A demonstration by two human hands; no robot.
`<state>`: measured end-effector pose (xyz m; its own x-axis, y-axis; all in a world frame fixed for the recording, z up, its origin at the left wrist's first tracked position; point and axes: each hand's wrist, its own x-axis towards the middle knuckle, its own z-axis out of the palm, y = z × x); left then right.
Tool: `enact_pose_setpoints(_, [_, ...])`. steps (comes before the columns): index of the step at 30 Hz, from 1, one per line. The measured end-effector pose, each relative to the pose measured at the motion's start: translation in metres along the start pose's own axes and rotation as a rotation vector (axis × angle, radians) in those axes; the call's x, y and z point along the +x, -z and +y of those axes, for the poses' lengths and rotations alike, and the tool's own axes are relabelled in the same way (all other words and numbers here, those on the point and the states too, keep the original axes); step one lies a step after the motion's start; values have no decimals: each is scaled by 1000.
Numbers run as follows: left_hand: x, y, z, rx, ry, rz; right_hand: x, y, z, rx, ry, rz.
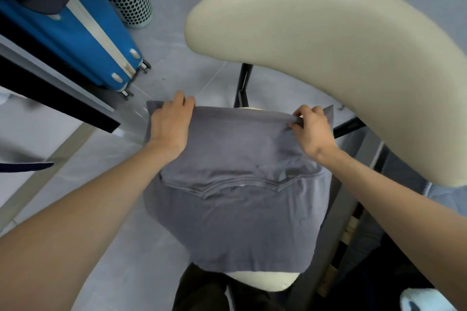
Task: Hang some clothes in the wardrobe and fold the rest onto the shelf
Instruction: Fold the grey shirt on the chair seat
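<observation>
1. Folding a grey shirt (235,199) spread over the chair seat (262,281), both hands work its far edge.
2. Left hand (171,121) grips that fold with curled fingers; right hand (313,126) pinches it.
3. Risk: the shirt overhangs the seat, so uneven pulling could drag it off.

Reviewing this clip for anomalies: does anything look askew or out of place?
Nothing is damaged or spilled. The grey shirt is being folded on a chair seat, overhanging its edges, with both hands at its far edge.
</observation>
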<state>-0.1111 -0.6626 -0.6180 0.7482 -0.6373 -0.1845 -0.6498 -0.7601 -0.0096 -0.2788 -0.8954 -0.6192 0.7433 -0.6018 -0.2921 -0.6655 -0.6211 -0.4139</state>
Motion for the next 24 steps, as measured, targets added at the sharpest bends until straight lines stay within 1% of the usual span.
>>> enact_pose_setpoints(4, [-2,13,2,-2,1,94,-9,12,-1,34,42,94])
enact_pose_setpoints(7, [-23,6,5,-13,-24,97,-29,7,10,43,64,78])
enact_pose_setpoints(11, [-67,-13,8,-123,-43,44,-69,-14,29,43,47,40])
enact_pose_setpoints(14, [-104,-30,10,-201,-8,9,-102,-31,42,8,19,31])
enact_pose_setpoints(17, [-134,-47,15,-112,-6,-98,-133,-46,55,-59,0,32])
enact_pose_setpoints(19, [-150,-59,19,-60,-30,-139,-148,-55,62,-101,9,43])
enact_pose_setpoints(21, [-164,-66,22,-97,-47,-108,-159,-61,70,-58,44,73])
enact_pose_setpoints(24, [-183,-65,24,-200,-89,15,-176,-63,77,86,87,140])
